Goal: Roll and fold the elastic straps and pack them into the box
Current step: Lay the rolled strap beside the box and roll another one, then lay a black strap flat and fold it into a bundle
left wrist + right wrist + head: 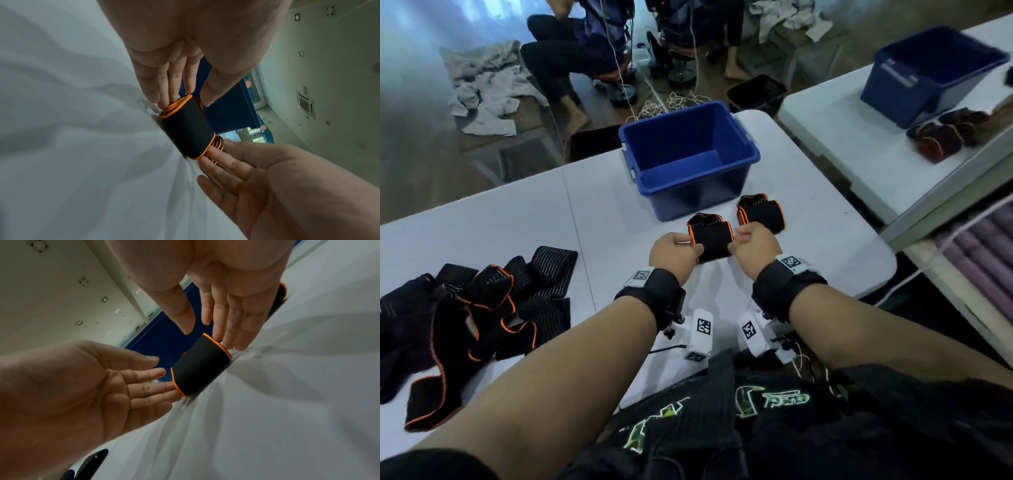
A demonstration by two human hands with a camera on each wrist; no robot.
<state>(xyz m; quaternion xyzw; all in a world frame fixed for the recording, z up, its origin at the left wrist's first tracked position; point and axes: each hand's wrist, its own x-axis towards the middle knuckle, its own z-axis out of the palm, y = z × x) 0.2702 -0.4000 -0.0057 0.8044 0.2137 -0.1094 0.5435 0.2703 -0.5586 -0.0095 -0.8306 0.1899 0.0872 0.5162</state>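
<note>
A rolled black elastic strap point(711, 240) with orange trim lies on the white table point(599, 219), just in front of the blue box point(688, 154). My left hand point(678, 251) touches its left end with straight fingers point(170, 94), thumb above the roll. Straight fingers of my right hand point(751, 246) press the opposite end. The roll point(185, 131) sits between both palms in the left wrist view, and the roll point(201, 368) shows likewise in the right wrist view. A second rolled strap point(762, 214) lies just right of it. Nothing shows inside the box.
A pile of loose black-and-orange straps point(465, 318) lies on the table's left side. The table's right edge point(887, 263) is close to my right wrist. A second table holds another blue box point(928, 75) and rolled straps point(941, 140). People sit on the floor behind.
</note>
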